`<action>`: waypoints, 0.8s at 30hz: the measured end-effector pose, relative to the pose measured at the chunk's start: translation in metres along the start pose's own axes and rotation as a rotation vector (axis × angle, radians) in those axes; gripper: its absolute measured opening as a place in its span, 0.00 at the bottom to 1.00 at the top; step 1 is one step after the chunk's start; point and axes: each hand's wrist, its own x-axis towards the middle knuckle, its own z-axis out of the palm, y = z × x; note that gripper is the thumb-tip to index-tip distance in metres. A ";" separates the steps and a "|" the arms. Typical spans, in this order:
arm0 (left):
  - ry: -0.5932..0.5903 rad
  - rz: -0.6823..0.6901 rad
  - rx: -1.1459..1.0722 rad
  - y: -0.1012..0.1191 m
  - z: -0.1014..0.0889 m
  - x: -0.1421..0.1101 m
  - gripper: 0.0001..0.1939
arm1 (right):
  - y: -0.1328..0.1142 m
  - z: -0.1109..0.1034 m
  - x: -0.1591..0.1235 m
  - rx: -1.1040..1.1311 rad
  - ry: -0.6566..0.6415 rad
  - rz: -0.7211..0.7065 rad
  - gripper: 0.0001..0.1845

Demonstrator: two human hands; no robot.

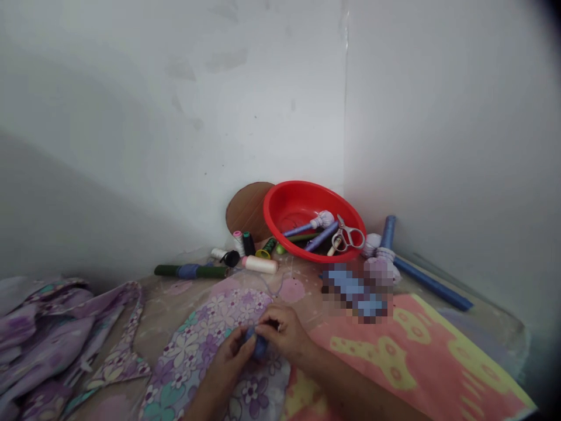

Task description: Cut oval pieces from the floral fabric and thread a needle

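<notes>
My left hand [228,363] and my right hand [284,333] meet low in the view, both gripping a small blue rounded bundle [259,344]. Their fingers partly hide it, so its exact form is unclear. Both hands are just above a purple-and-white floral cloth [205,356], which spreads beneath them. My right forearm rests over a pink and yellow patterned mat [407,362].
A red plastic basin [302,204] in the wall corner holds scissors [346,237] and blue rods with white cloth-bound ends. Thread spools [260,264], a green rod [190,271], a blue rod [432,283], a round wooden board [246,210], a pixelated patch [357,292] and piled floral cloth [56,345] lie around.
</notes>
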 end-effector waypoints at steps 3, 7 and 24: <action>-0.055 -0.014 -0.091 -0.005 0.002 -0.003 0.20 | 0.002 0.000 0.002 0.122 -0.007 0.069 0.07; -0.101 0.006 -0.157 -0.008 0.000 -0.003 0.20 | 0.004 0.001 0.002 0.243 -0.028 0.150 0.06; -0.123 0.286 -0.199 0.003 0.002 -0.003 0.17 | 0.019 0.009 -0.001 0.642 -0.006 0.422 0.10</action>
